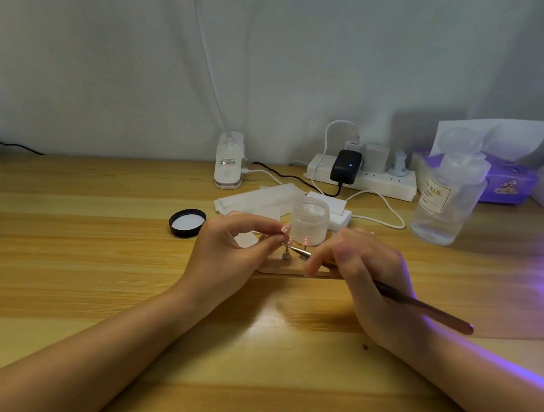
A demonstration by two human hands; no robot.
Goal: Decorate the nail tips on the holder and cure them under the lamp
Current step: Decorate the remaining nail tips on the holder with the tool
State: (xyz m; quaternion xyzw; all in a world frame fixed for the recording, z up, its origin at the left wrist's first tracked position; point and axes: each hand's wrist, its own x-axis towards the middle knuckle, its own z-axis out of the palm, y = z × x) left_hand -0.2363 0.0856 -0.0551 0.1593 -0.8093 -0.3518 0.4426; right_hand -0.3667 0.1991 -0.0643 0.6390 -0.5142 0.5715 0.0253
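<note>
A flat wooden holder [279, 268] lies at the table's middle with small metal stands carrying pink nail tips [306, 240]. My left hand [229, 251] pinches the brush's thin metal tip between thumb and forefinger, just above the left stand. My right hand [366, 270] grips a long rose-coloured nail brush [424, 308] like a pen, its point angled left toward my left fingers. Purple light falls on the table from the right edge; the curing lamp itself is out of view.
An open frosted jar [310, 221] stands just behind the holder, its black lid [187, 221] to the left. White wipes [258, 198], a clip lamp base [229, 161], a power strip [363, 176], a clear pump bottle [448, 192] and a purple tissue box [507, 183] line the back.
</note>
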